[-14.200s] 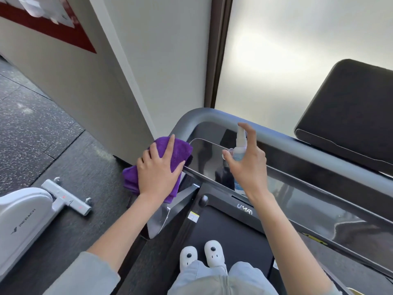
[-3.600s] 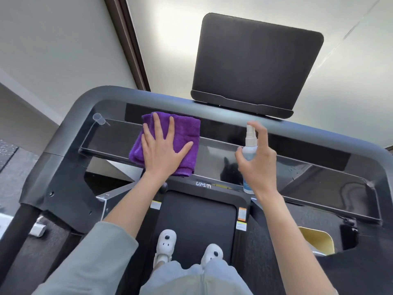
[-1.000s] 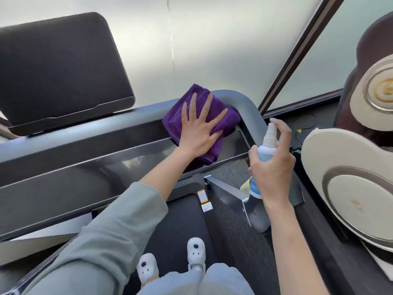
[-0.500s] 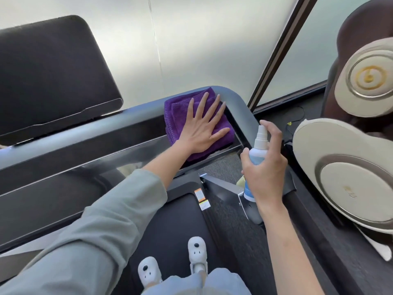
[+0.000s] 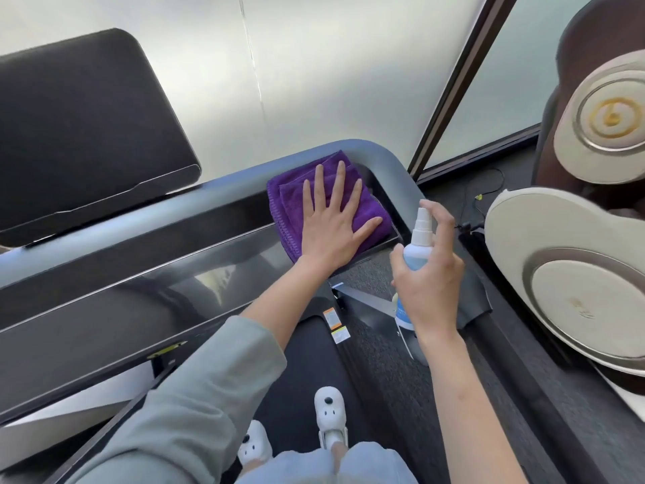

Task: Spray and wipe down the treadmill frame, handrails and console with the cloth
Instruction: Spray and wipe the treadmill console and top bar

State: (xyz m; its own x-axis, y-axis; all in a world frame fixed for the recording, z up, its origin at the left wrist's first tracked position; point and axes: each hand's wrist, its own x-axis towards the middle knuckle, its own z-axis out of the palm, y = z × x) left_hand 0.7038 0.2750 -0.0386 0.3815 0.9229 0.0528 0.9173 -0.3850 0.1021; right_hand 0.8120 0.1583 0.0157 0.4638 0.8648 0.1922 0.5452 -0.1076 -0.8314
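Left hand [image 5: 331, 228] flat, fingers spread wide, pressing purple cloth [image 5: 289, 200] onto right end of treadmill console [image 5: 139, 274]. Right hand [image 5: 431, 281] just right of it, wrapped round spray bottle [image 5: 417, 249], forefinger crooked over nozzle. Grey handrail [image 5: 387, 158] curving just beyond cloth.

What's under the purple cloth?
The purple cloth lies on the right end of the treadmill's glossy black console shelf, by the grey rail's corner. The left hand presses flat on top. The surface right beneath it is covered.
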